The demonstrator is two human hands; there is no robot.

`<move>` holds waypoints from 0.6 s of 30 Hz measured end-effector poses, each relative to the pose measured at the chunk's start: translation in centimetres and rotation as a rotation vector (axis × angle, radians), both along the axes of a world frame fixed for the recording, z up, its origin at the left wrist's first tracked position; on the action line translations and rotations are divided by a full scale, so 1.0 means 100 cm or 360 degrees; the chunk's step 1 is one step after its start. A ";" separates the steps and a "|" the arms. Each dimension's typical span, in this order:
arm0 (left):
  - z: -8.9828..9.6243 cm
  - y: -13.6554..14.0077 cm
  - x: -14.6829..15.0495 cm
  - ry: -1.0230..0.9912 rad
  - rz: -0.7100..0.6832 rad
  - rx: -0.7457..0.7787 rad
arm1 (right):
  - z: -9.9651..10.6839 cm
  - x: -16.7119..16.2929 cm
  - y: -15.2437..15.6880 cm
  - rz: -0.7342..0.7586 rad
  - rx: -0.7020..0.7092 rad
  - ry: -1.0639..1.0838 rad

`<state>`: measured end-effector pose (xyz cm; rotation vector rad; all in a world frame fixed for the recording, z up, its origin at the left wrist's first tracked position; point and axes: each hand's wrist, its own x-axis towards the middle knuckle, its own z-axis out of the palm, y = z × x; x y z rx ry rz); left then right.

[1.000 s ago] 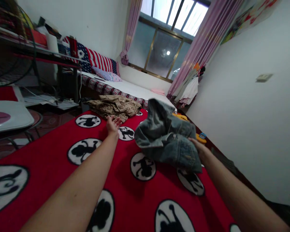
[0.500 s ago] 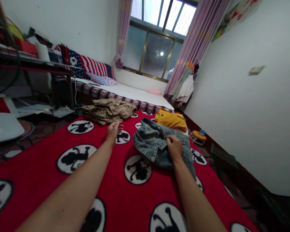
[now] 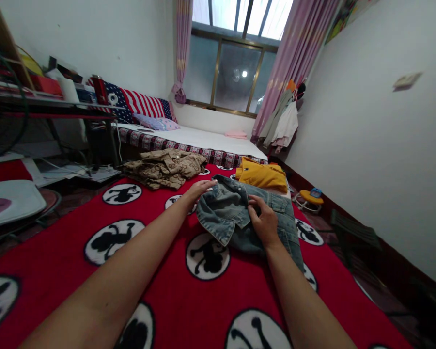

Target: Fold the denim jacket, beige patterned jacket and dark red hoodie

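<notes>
A blue denim jacket (image 3: 221, 208) lies partly folded on a red blanket (image 3: 170, 291), its collar toward the left. My left hand (image 3: 199, 190) reaches to the collar's upper left edge with its fingers stretched out. The fingertips are at the denim; whether they press on it I cannot tell. My right hand (image 3: 264, 220) rests on the front of the jacket near the button edge. Its thumb and fingers are curved and a little apart. Behind the jacket is a folded yellow garment (image 3: 263, 175). A crumpled brown patterned garment (image 3: 165, 167) lies to the far left.
A bed with a white sheet (image 3: 203, 138) stands under the window. At the left are a cluttered desk (image 3: 94, 114) and a pale chair (image 3: 12, 203). A yellow stool (image 3: 310, 197) and a dark folding stool (image 3: 354, 230) stand along the right wall.
My left hand has moved right, from beside the brown garment to the denim collar. My right hand's fingers have loosened on the jacket. The view has shifted slightly.
</notes>
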<state>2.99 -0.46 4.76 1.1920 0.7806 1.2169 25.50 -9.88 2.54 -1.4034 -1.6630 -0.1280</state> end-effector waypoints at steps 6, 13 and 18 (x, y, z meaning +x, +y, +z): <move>0.039 0.023 0.007 0.0624 -0.0035 -0.0096 | 0.000 0.001 0.001 0.0150 0.0049 -0.0157; 0.043 0.055 0.016 0.0839 0.0383 0.0678 | -0.002 -0.002 0.004 -0.0079 0.0026 -0.0283; -0.019 0.042 0.021 0.0969 0.0576 0.0422 | -0.005 -0.004 0.007 -0.0158 -0.0080 -0.0384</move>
